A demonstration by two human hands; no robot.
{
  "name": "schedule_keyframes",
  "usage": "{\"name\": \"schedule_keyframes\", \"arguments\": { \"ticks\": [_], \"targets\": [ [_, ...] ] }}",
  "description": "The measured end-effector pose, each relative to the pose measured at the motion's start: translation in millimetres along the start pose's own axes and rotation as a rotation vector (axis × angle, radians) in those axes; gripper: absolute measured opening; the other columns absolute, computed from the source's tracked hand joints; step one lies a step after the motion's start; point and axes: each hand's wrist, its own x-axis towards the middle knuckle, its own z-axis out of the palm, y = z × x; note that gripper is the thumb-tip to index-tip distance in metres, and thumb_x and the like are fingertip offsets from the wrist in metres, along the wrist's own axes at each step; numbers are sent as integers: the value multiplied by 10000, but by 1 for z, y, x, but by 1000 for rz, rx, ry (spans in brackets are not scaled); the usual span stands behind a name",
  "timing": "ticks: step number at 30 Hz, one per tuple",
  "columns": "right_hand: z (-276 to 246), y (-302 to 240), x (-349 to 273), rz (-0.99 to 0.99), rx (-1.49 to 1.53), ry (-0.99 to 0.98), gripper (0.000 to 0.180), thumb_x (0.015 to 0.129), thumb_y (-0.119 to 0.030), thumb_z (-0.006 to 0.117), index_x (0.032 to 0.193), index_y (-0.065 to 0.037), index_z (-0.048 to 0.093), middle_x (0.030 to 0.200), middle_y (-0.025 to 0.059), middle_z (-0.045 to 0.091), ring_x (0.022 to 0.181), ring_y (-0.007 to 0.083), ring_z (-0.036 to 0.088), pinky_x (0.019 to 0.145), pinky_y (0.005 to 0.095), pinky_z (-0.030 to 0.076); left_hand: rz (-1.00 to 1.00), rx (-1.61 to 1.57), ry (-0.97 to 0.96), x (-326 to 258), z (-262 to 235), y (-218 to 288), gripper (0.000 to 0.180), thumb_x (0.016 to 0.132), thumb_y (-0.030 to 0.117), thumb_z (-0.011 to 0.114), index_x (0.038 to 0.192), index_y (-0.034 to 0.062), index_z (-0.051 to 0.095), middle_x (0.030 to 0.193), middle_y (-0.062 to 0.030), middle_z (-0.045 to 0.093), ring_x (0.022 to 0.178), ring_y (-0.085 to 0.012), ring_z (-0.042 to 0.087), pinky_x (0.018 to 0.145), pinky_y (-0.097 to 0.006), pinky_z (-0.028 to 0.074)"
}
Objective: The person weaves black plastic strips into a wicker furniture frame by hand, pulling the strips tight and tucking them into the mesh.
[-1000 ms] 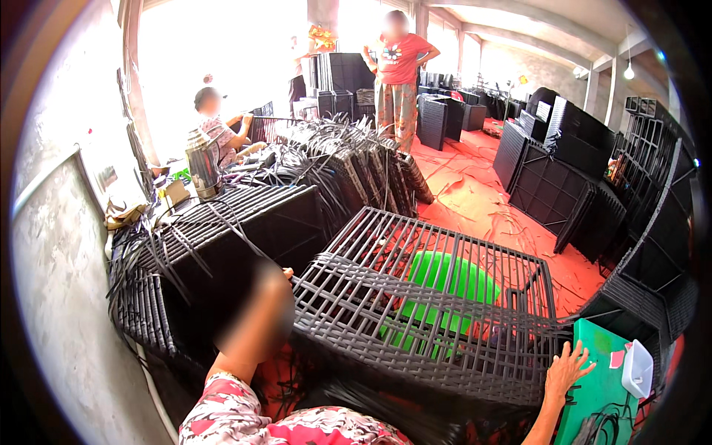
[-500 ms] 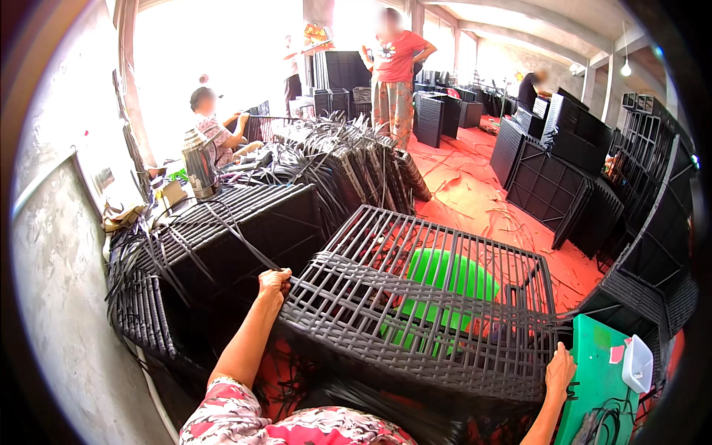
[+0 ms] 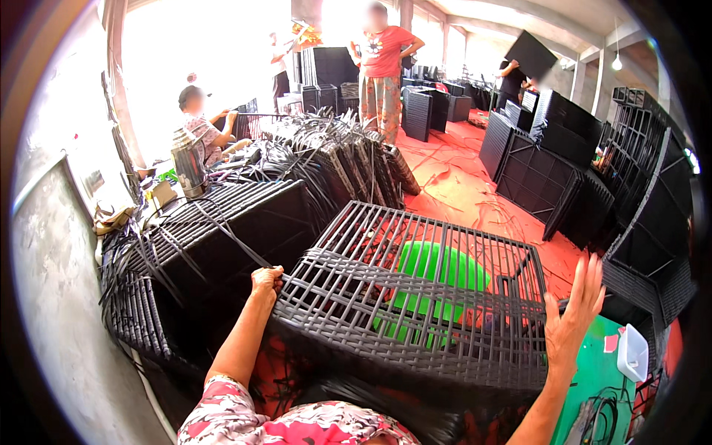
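Left grip (image 3: 266, 281) curled; right grip (image 3: 572, 320) upright, fingers (image 3: 591, 280) extended.

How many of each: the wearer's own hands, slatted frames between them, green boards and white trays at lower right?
Own hands: 2, left hand and right hand
Slatted frame: 1
Green board: 1
White tray: 1
Total: 5

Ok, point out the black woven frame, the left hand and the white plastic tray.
Black woven frame (image 3: 406, 284): head view, on the woven band across its middle.
Left hand (image 3: 265, 282): head view, on the back of the hand.
White plastic tray (image 3: 631, 343): head view, on its bare inner surface.
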Motion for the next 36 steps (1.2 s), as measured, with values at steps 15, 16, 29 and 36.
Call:
{"name": "schedule_keyframes", "arguments": {
  "ticks": [15,16,29,36],
  "targets": [
    [-31,-113,107,-291,434,499,1060,709,-798,335,1387,8,217,1447,184,198,1347,306,182,1083,433,133,1,-28,-62,-6,6,-1,146,702,53,706,682,88,566,540,-16,513,376,-98,433,340,-225,315],
    [-34,-116,107,-302,426,510,1060,708,-797,342,1389,6,213,1449,183,195,1347,307,180,1083,432,134,-2,-34,-69,-5,5,-3,143,703,54,706,682,87,568,542,-17,514,376,-97,432,341,-225,315],
    [-42,-158,109,-433,774,484,1022,696,-574,643,1388,22,186,1424,207,239,1327,305,231,1078,432,164,12,-6,-77,-10,5,0,129,717,74,704,691,87,579,543,-4,515,395,-92,450,352,-212,328],
    [-6,-146,43,-431,549,-51,980,732,-677,502,1376,12,231,1431,216,213,1338,340,191,1055,542,48,19,-14,-103,-6,6,-4,110,708,65,696,708,84,588,536,-3,510,381,-91,433,345,-213,326]
  ]
}}
